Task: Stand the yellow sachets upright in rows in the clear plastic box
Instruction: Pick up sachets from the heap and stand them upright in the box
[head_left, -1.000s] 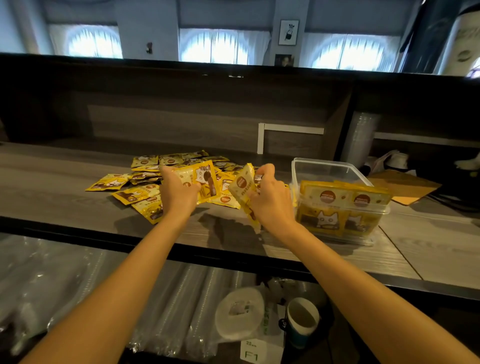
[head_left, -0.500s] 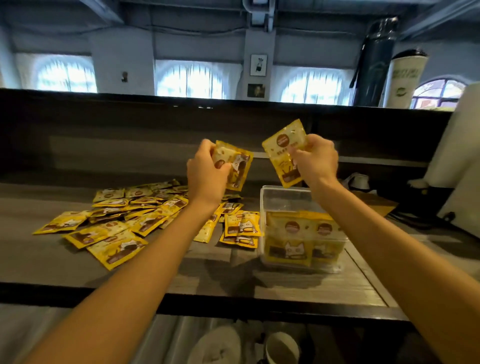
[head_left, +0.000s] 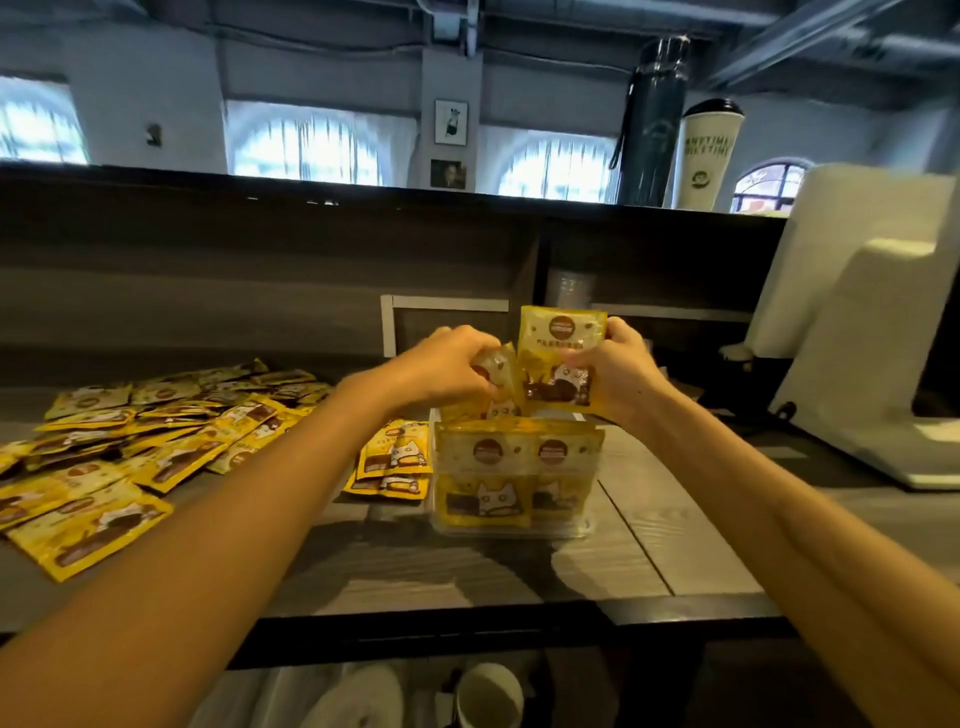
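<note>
The clear plastic box stands on the wooden counter with a row of yellow sachets upright against its near wall. My right hand holds one yellow sachet upright just above the box's far part. My left hand grips another sachet, tilted, right beside it over the box. Both hands almost touch. A loose heap of yellow sachets lies flat on the counter to the left.
A small stack of sachets lies against the box's left side. A white machine stands at the right. A dark raised ledge runs behind, with a dark flask and a white cup on top. Cups sit below the counter edge.
Both hands picked a sachet from the pile, lifted it, then came down and together over the box. The camera view has tilted up and shifted right.
</note>
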